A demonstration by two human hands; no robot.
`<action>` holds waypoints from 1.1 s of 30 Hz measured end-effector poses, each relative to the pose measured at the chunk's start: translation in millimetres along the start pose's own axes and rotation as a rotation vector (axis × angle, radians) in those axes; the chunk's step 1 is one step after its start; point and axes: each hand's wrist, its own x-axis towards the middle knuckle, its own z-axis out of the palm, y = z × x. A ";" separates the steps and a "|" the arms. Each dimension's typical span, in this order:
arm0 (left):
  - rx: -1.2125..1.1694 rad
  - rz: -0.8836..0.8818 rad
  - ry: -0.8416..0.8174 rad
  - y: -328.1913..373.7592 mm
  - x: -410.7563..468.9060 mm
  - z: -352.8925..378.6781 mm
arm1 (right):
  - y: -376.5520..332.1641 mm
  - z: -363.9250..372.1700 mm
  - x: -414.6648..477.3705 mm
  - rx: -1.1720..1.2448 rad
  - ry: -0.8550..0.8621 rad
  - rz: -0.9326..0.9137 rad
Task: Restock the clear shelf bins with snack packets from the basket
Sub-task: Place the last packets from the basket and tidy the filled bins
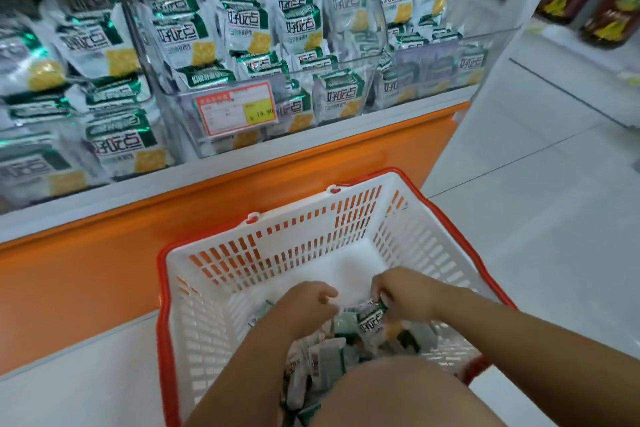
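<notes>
Both hands are down in the basket [277, 236], toward its near edge; the right hand [401, 295] pinches the top of a packet [372, 321] above the heap [325, 357]; the left hand [308, 303] is curled among the packets, and I cannot tell whether it grips one; the bins [180, 125] on the shelf [242, 177] hold many packets.

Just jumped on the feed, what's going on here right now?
A person is reaching into the white basket on the floor with both hands. The right hand pinches the top edge of a green-and-white snack packet. The left hand is down among the loose packets; whether it grips one is unclear. The clear bins on the shelf above already look well filled, and nothing is being carried to them yet.
</notes>
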 end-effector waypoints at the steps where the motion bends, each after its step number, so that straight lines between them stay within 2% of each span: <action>1: -0.042 0.035 0.004 9.2 -5.5 -8.2 | -4.3 -15.9 -7.2 0.032 0.057 -0.028; 5: -0.126 0.194 0.059 56.8 -34.0 -42.4 | -22.1 -79.2 -44.1 0.185 0.316 -0.137; 11: -0.208 0.339 0.399 111.0 -65.5 -82.7 | -47.2 -149.4 -96.7 0.365 0.575 -0.247; 14: -0.241 0.412 0.548 141.0 -79.2 -101.0 | -57.7 -174.3 -112.0 0.117 0.812 -0.216; 16: -0.198 0.458 0.623 159.4 -85.1 -110.7 | -63.3 -189.6 -119.7 0.006 0.909 -0.193; 19: -0.134 0.544 0.689 182.3 -82.8 -124.8 | -59.0 -214.2 -122.8 -0.038 0.974 -0.215; 22: -0.105 0.598 0.743 200.5 -65.8 -144.8 | -41.6 -248.8 -116.4 0.016 1.055 -0.235; 26: 0.093 0.562 0.825 213.8 -26.9 -181.4 | -10.2 -297.4 -81.6 0.084 1.178 -0.176; 30: 0.190 0.528 0.717 212.0 4.7 -200.8 | 2.0 -332.5 -29.2 0.045 1.125 -0.099; 33: 0.201 0.536 0.688 204.3 18.6 -201.3 | -1.0 -350.4 11.2 0.046 1.026 -0.127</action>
